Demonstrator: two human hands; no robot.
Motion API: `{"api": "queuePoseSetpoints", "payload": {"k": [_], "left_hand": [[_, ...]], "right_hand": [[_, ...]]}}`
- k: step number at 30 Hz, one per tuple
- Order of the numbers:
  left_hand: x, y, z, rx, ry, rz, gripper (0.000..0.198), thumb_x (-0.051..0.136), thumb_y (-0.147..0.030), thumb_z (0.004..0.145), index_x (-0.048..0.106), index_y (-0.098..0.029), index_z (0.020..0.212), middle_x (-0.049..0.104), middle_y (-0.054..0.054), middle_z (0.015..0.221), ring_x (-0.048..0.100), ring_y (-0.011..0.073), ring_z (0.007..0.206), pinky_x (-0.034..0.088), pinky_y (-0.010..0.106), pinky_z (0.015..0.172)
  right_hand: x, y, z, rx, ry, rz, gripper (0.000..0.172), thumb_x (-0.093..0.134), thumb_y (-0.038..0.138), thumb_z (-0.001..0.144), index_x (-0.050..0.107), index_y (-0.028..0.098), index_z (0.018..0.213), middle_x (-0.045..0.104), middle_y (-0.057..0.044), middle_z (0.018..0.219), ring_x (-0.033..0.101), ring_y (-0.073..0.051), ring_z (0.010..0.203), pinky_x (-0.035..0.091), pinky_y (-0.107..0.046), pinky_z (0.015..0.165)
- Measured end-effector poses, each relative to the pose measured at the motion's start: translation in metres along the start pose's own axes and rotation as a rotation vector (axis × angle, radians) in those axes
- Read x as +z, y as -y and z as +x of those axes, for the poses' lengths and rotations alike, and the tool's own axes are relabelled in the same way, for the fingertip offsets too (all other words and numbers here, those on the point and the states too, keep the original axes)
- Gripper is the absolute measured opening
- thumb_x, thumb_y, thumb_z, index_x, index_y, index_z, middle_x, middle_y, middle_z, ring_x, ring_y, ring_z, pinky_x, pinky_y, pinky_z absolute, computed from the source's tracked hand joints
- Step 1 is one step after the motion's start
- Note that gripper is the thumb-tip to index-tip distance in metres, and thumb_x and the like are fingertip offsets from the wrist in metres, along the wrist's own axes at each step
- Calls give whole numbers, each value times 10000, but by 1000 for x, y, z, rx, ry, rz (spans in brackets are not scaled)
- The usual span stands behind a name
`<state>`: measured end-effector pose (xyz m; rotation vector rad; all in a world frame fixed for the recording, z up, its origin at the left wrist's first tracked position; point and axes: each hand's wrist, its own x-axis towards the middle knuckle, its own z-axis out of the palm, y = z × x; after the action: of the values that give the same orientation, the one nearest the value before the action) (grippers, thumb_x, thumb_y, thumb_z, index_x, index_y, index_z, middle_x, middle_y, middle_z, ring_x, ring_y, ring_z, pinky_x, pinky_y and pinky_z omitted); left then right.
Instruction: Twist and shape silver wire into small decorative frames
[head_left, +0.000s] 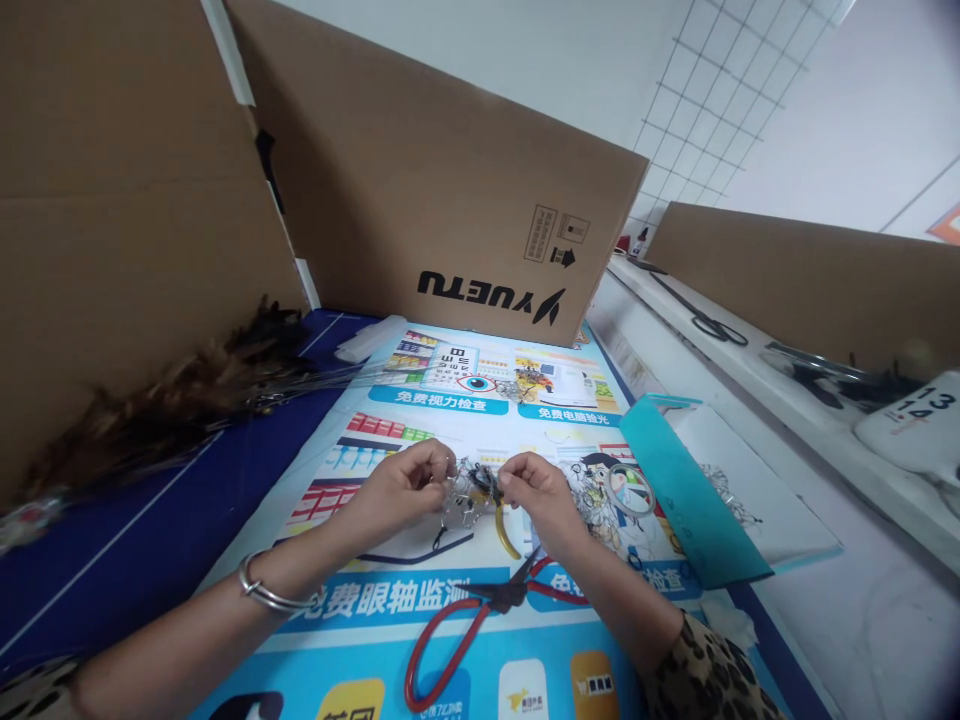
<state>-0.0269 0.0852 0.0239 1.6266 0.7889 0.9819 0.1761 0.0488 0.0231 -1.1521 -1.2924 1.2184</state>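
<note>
My left hand is closed in a pinch on a thin beaded strand, whose silvery pieces hang below the fingers. A small black loop shows at its lower end. Facing it, my right hand is also pinched closed; what lies between its fingertips is too small to make out. Between the hands, a dark tangle partly hides a pair of yellow-handled pliers. Closer to me lie red-handled scissors, blades partly apart, one handle partly under my right forearm.
Right of my hands are a tangle of thin strands, a clear tape roll and a teal folder. Brown feathers lie on the left. A cardboard panel stands behind; a white ledge runs along the right.
</note>
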Motion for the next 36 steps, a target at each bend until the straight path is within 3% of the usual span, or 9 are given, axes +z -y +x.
{"api": "queuePoseSetpoints", "payload": {"k": [3, 8, 12, 21, 28, 36], "left_hand": [[-2, -1, 0, -47, 2, -89, 167, 516, -59, 666, 407, -185, 662, 497, -7, 819, 493, 102, 651, 410, 218, 562], [0, -9, -4, 107, -56, 36, 192, 552, -78, 696, 403, -184, 641, 525, 21, 832, 517, 143, 801, 425, 261, 712], [3, -14, -10, 198, -24, 192, 172, 555, -98, 713, 422, -190, 652, 540, 41, 851, 521, 164, 823, 425, 277, 731], [7, -13, -12, 224, 4, 253, 172, 538, -116, 739, 407, -197, 662, 546, 41, 848, 527, 161, 812, 418, 269, 728], [2, -9, -11, 186, 2, 146, 178, 541, -90, 727, 409, -196, 672, 517, 31, 855, 509, 150, 815, 411, 264, 719], [-1, 2, -6, 74, -83, -81, 201, 584, -112, 674, 399, -188, 650, 504, 18, 820, 507, 140, 753, 415, 245, 627]], "right_hand": [[2, -5, 1, -1, -16, 24, 107, 618, 246, 727, 580, 169, 791, 527, 22, 648, 476, -92, 591, 377, -216, 552], [5, -10, -1, 22, 103, 192, 289, 646, 147, 636, 580, 189, 914, 603, -13, 827, 564, -140, 782, 449, -256, 688], [10, -8, -7, 81, 145, 287, 390, 679, 149, 589, 564, 204, 958, 620, -28, 868, 582, -158, 774, 460, -238, 601], [21, -14, -11, 95, 55, 284, 228, 696, 318, 661, 538, 178, 746, 526, 43, 579, 476, -82, 501, 374, -206, 485], [13, -7, -12, 32, -33, 208, 124, 641, 233, 677, 535, 173, 658, 507, 43, 541, 461, -89, 506, 376, -219, 517], [5, -2, -12, -24, 7, 159, 95, 606, 237, 711, 539, 181, 676, 514, 33, 541, 478, -108, 532, 401, -242, 558]]}}
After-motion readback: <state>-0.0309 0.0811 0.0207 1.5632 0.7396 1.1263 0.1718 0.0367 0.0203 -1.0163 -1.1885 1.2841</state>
